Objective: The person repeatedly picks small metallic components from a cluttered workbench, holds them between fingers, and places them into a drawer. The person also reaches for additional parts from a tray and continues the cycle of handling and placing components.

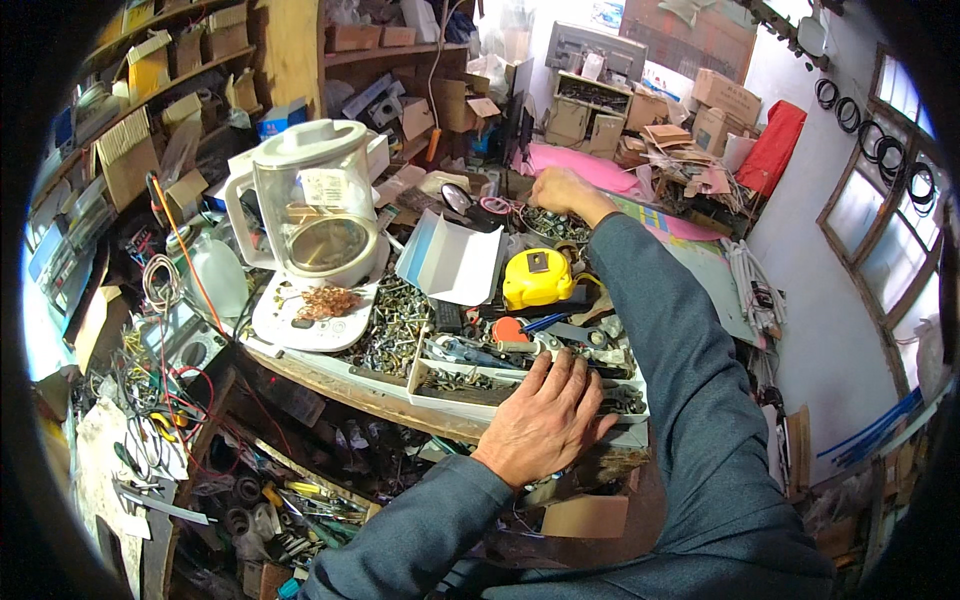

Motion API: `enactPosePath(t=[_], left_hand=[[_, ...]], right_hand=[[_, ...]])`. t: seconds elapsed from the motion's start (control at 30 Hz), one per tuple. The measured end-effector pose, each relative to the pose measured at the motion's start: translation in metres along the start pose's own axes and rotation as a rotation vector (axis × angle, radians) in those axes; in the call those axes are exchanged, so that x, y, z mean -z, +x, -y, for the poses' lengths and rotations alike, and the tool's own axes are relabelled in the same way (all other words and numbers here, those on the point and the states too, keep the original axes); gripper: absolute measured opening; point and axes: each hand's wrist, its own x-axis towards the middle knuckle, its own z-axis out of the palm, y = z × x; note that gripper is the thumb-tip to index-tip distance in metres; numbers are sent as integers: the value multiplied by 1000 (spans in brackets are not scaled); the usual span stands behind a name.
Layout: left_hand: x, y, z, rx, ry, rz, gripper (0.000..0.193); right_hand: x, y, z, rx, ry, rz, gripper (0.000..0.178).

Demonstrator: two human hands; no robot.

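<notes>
My left hand (545,415) lies with fingers stretched over the front edge of a white divided tray (450,395) of small metal parts and tools. My right hand (570,193) reaches to the back of the bench, fingers curled down over a heap of small parts (555,226); whatever they pinch is hidden. Left of that hand are a pink-red ring of wire (495,204) and a magnifying glass (457,197). A yellow tape measure (537,279) lies between my two hands, beside an open white-and-blue box (458,262).
A glass kettle (320,200) stands on a white base (285,325) at the left, with copper-coloured wire (325,301) in front. Loose screws (400,325) cover the bench beside it. A multimeter (190,345) with leads sits farther left. Below the bench, tools (310,500) crowd a shelf.
</notes>
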Motion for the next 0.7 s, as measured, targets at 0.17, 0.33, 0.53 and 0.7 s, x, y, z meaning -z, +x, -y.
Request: enactPosePath(t=[0.17,0.33,0.53,0.7], left_hand=[[-2,-2,0,5,-7,5,47],[-1,-1,1,1,-4,5,47],[-2,0,-1,8,-12,4,48],[0,0,-2,17,-6,7,47]], right_hand=[[2,-8,-13,51,246,22,26],[2,-16,-18,42,324,36,28],[-6,-14,-26,24,371,-42,27],[4,-18,-35,-28,319,-64,30]])
